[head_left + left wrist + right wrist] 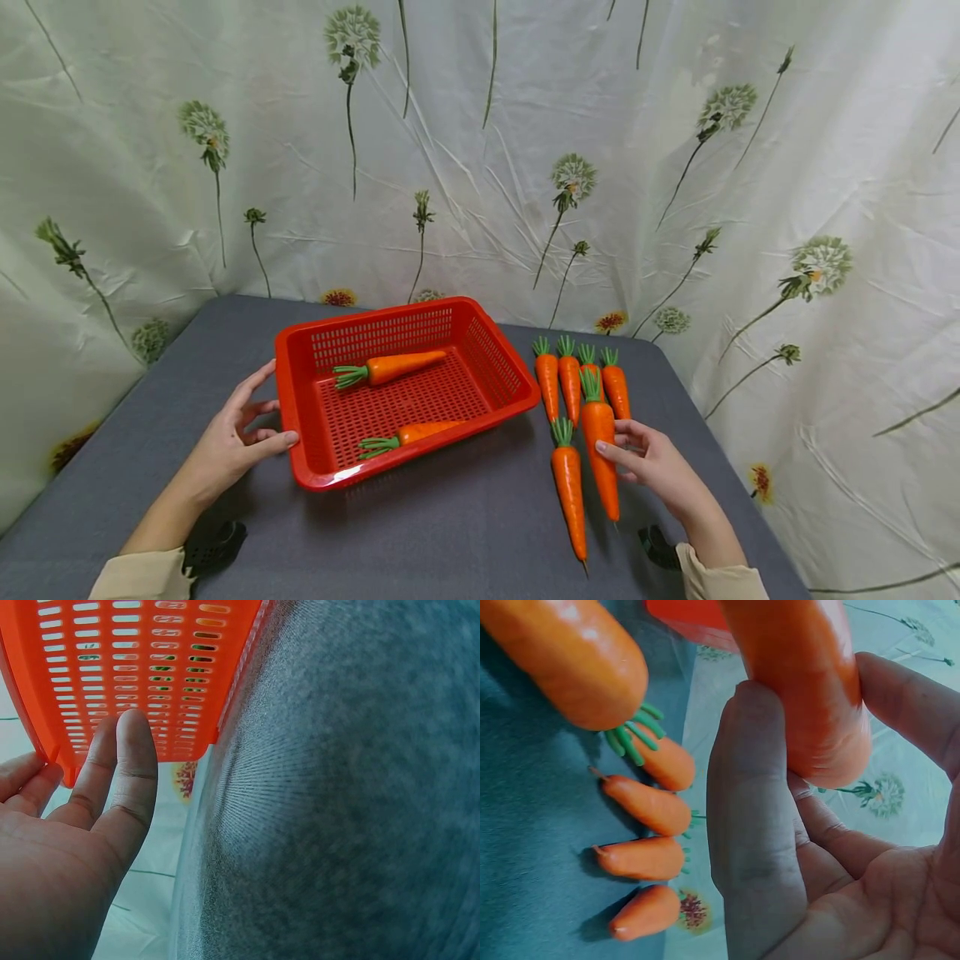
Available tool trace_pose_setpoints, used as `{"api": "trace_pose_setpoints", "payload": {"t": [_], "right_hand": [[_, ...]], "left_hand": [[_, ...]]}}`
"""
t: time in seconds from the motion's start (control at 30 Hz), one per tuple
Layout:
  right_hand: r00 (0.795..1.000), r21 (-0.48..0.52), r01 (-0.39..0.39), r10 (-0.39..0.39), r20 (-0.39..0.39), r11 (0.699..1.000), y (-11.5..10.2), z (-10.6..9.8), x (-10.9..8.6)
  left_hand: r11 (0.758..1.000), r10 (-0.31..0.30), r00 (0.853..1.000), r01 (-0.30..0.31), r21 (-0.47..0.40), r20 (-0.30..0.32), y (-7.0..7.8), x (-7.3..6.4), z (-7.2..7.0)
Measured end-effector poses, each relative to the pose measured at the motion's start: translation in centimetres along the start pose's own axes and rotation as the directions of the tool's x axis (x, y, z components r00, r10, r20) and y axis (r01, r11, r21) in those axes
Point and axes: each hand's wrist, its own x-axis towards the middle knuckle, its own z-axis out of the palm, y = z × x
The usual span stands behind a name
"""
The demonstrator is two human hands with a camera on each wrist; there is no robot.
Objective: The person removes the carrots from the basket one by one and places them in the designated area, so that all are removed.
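Note:
At the left end of a red plastic basket [322, 479], my left hand [228, 433] holds the rim, its thumb on the edge and its fingers at the outer side. The left wrist view shows fingers against the slotted wall [180, 735]; the thumb is hidden there. Two carrots with green tops lie inside: one carrot [405, 365] near the back, another carrot [427, 431] partly hidden by the front wall. My right hand [652, 462] pinches an orange carrot [598, 442] between thumb and fingers, raised above the table, with its green top pointing away.
Right of the basket, several carrots [547, 383] lie in a row at the back. One more carrot [570, 500] lies nearer, just left of the held one. The grey table [420, 542] ends at a flowered curtain [480, 192] behind and at the sides.

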Motion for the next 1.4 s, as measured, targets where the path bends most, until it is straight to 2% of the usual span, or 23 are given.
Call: {"api": "trace_pose_setpoints", "payload": {"t": [0.3,0.73,1.17,1.4], "right_hand": [[0.999,0.023,-0.046,0.046,-0.009,0.999,1.7,0.7,-0.4],[0.996,0.032,-0.090,0.090,-0.016,0.995,3.2,1.3,-0.6],[0.995,0.070,-0.102,0.101,0.019,0.992,5.1,1.7,-0.2],[0.992,0.073,-0.127,0.126,0.009,0.989,5.8,1.9,0.0]], "left_hand": [[1.000,0.015,1.000,-0.015,0.007,-0.004,-0.2,0.0,0.1],[0.998,0.042,0.999,-0.041,-0.037,0.005,-0.3,0.0,0.1],[0.999,0.027,1.000,-0.027,-0.023,0.005,-0.3,0.1,0.0],[0.999,0.038,0.999,-0.038,-0.027,0.004,-0.3,0.1,0.1]]}}
